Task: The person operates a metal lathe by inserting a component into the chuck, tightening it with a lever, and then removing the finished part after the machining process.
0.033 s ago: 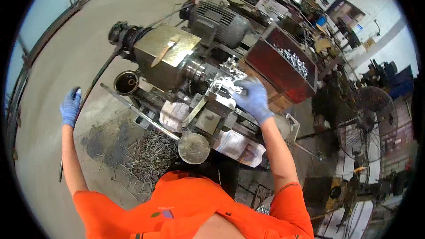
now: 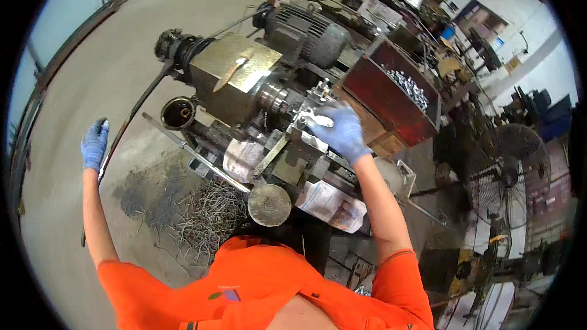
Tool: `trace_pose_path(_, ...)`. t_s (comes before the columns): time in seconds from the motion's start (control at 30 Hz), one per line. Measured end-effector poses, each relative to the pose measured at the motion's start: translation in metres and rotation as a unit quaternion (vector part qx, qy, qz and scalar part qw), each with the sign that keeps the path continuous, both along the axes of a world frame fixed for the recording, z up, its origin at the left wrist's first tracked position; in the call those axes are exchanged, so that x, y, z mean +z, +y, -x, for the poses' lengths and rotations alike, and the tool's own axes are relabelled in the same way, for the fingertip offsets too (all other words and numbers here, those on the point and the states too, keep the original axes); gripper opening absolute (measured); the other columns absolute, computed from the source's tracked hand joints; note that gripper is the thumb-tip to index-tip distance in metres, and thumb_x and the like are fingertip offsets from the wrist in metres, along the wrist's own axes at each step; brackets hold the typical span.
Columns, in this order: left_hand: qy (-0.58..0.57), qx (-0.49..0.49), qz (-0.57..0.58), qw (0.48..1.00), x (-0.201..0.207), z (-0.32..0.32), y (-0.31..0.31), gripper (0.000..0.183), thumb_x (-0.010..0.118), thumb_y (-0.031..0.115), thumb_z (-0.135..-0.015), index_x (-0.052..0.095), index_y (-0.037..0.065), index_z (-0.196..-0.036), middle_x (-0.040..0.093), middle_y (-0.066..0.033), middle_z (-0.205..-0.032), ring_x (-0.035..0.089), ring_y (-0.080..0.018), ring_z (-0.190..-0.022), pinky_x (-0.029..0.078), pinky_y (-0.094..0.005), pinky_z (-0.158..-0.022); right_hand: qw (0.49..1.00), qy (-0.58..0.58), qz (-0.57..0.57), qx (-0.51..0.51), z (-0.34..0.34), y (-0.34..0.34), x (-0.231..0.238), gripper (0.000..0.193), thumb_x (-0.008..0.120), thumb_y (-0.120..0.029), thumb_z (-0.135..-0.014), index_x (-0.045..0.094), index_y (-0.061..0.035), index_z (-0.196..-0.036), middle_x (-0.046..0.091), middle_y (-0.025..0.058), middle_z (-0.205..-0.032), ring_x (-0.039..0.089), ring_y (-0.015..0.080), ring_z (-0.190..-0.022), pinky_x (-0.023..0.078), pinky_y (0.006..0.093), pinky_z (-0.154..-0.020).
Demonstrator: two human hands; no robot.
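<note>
My right hand (image 2: pixel 343 133), in a blue glove, is over the brightly lit metal fixture (image 2: pixel 304 121) beside the lathe's spindle (image 2: pixel 273 98). Its fingers curl around something at the fixture; motion blur and glare hide what it is. Out to the left, my gloved left hand (image 2: pixel 95 145) is raised with its fingers drawn together. Anything between those fingertips is too small to name. A long dark rod (image 2: pixel 129 115) runs close beside this hand and past the wrist. The brass-coloured headstock cover (image 2: pixel 220 64) carries a wooden-handled brush (image 2: pixel 228 75).
A red bin (image 2: pixel 391 95) of small metal parts stands behind the fixture on the right. A long steel bar (image 2: pixel 202 157) slopes to a round metal disc (image 2: pixel 269 205) near me. Metal scrap (image 2: pixel 205 217) covers the floor at left. A motor (image 2: pixel 309 33) and a fan (image 2: pixel 507 159) stand farther off.
My right hand has shifted slightly left and up over the fixture, covering more of it. My left hand has moved a little left; the whole view has shifted slightly.
</note>
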State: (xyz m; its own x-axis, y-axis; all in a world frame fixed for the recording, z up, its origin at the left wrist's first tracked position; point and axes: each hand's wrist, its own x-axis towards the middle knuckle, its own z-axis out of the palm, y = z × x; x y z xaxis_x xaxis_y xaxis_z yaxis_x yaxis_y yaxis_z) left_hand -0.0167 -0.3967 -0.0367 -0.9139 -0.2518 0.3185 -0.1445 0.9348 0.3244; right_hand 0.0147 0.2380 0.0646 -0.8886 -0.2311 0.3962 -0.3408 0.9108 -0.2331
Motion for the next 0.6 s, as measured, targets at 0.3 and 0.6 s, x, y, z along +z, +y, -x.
trace_pose_path(0.3,-0.135,0.16,0.0,0.978,-0.046,-0.099,0.077,0.057,0.036,0.059,-0.091,0.066,0.01,-0.087,0.065,-0.0188,-0.089,0.062,-0.0373,-0.084,0.047,-0.0479,-0.073,0.967,-0.144,-0.208,-0.006,0.066,-0.074,-0.022,0.061,0.057,-0.062,-0.073,0.071,-0.0031,-0.077,0.066,0.0197,-0.085,0.063,0.034,-0.082,0.047,0.0389,-0.082)
trace_pose_path(0.6,-0.15,0.119,0.057,0.98,-0.003,-0.098,0.133,0.051,0.051,0.057,-0.085,0.063,0.008,-0.092,0.066,-0.0196,-0.084,0.063,-0.0384,-0.079,0.048,-0.048,-0.071,0.967,-0.157,-0.2,-0.017,0.07,-0.07,-0.033,0.061,0.056,-0.059,-0.076,0.07,-0.0006,-0.083,0.067,0.0195,-0.082,0.063,0.0336,-0.084,0.044,0.0412,-0.085)
